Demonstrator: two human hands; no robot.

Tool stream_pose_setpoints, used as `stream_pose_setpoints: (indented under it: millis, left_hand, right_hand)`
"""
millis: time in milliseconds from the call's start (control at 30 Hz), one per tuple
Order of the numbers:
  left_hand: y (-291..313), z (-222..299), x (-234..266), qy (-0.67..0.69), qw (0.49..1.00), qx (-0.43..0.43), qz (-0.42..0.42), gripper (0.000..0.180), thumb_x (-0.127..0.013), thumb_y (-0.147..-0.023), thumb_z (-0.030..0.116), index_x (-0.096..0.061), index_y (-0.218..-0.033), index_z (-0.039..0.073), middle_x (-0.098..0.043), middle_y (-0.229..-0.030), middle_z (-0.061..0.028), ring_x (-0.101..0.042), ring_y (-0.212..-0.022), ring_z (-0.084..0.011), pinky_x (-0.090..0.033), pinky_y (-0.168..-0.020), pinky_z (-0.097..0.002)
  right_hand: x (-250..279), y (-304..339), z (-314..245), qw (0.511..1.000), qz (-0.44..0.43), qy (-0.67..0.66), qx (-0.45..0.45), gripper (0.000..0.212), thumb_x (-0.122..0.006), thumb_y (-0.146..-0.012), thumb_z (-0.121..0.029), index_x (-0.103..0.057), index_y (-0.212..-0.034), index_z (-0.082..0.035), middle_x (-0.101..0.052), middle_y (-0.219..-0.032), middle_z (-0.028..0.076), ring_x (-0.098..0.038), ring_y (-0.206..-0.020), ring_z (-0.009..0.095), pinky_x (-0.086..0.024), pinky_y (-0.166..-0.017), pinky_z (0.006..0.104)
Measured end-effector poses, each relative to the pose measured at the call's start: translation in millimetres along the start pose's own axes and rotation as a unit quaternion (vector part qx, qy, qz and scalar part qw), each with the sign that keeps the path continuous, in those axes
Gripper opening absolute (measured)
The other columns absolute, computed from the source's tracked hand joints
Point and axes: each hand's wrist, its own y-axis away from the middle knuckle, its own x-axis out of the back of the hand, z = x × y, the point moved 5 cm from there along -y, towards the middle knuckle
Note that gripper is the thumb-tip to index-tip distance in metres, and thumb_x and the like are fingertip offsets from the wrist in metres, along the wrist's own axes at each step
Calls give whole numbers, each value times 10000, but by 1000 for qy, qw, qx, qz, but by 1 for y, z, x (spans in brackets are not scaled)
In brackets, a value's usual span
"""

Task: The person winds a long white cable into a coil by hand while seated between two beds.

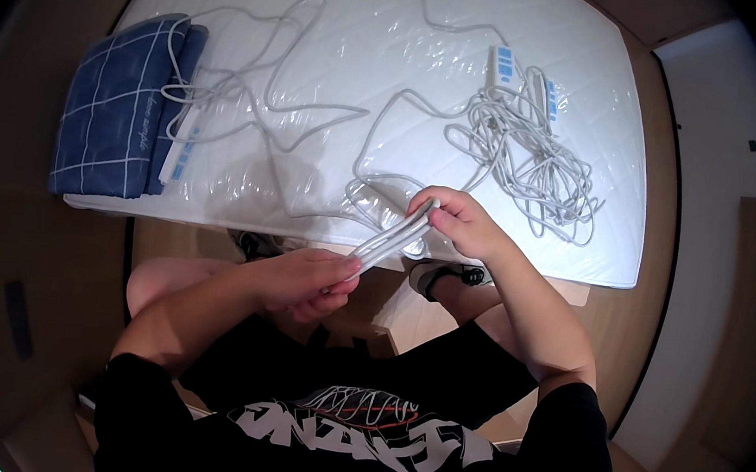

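Observation:
Between my hands a folded bundle of white power cord (388, 243) slants up to the right, just past the near edge of the mattress. My left hand (315, 283) is closed round its lower end. At the upper end, my right hand (456, 222) pinches the loops between thumb and fingers. From the bundle, loose cord runs back over the plastic-covered mattress (343, 55). Part of it winds left toward a white power strip (184, 153) with blue labels, which lies against a folded blue checked cloth (113, 108).
A tangled heap of white cord (535, 165) lies at the right of the mattress. Two more power strips sit at its far side, one (502, 66) in plain view and another (545, 97) partly covered by cord. My legs and shoes are below the mattress edge.

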Motion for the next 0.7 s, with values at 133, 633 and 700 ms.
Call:
stream_pose_setpoints:
  millis: [133, 633, 700]
  left_hand:
    - [-3, -3, 4, 8, 999, -2, -43, 423, -355, -1009, 474, -365, -725, 160, -292, -565, 54, -220, -455, -56, -180, -385, -218]
    - [-5, -6, 7, 21, 999, -9, -36, 427, -354, -1009, 472, -370, -733, 147, -282, -559, 42, -189, -444, -58, -159, -367, -209]
    - [-6, -5, 8, 25, 999, -6, -27, 428, -354, -1009, 471, -372, -734, 145, -280, -560, 40, -192, -443, -59, -163, -366, -209]
  right_hand:
    - [3, -1, -10, 999, 5, -48, 3, 359, -540, -952, -357, -619, -1065, -26, -632, -994, 28, -578, -875, 112, -462, -788, 248]
    - [-1, -2, 2, 992, 35, -72, -98, 345, -500, -988, -331, -624, -1045, -14, -640, -889, 26, -600, -834, 121, -491, -797, 277]
    - [-1, -2, 6, 992, 45, -73, -90, 333, -506, -986, -322, -624, -1038, -15, -636, -900, 22, -591, -826, 107, -484, -782, 270]
